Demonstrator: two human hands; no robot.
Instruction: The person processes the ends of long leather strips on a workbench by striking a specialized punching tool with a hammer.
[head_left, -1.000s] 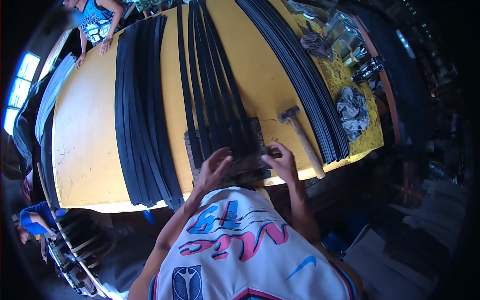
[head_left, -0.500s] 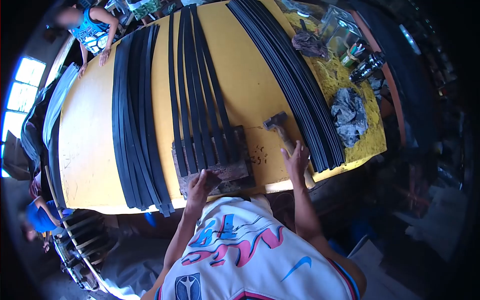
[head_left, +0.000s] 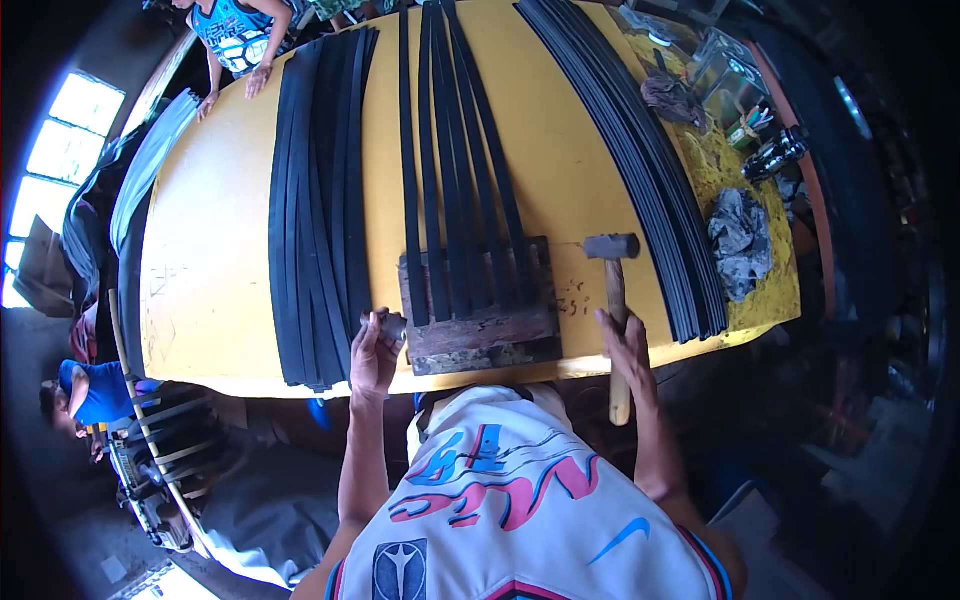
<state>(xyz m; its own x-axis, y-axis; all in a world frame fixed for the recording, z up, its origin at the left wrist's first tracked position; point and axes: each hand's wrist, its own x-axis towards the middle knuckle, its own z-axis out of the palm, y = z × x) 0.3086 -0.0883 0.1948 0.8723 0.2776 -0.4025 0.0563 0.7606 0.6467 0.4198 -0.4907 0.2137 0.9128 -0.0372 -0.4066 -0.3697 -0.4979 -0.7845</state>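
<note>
My left hand (head_left: 374, 358) is closed around a small dark metal piece (head_left: 393, 326), just left of a worn wooden block (head_left: 480, 345). What kind of piece it is, I cannot make out. My right hand (head_left: 627, 350) grips the wooden handle of a hammer (head_left: 617, 290), whose rusty head points away from me and whose handle end reaches past the table's near edge. Several narrow black strips (head_left: 455, 180) run down the table in a loose fan, their near ends lying on the block between my hands.
A yellow table (head_left: 215, 250) carries a pile of wider black strips (head_left: 315, 200) on the left and a thick stack of black strips (head_left: 640, 170) on the right. Crumpled cloth (head_left: 740, 240) and a dark bottle (head_left: 775, 153) lie at the right. Another person's hand (head_left: 258, 80) rests on the far left edge.
My left hand has moved off the block to its left, with the dark piece now showing. The hammer has turned from slanted to nearly straight, with my right hand on its handle. The view has shifted.
</note>
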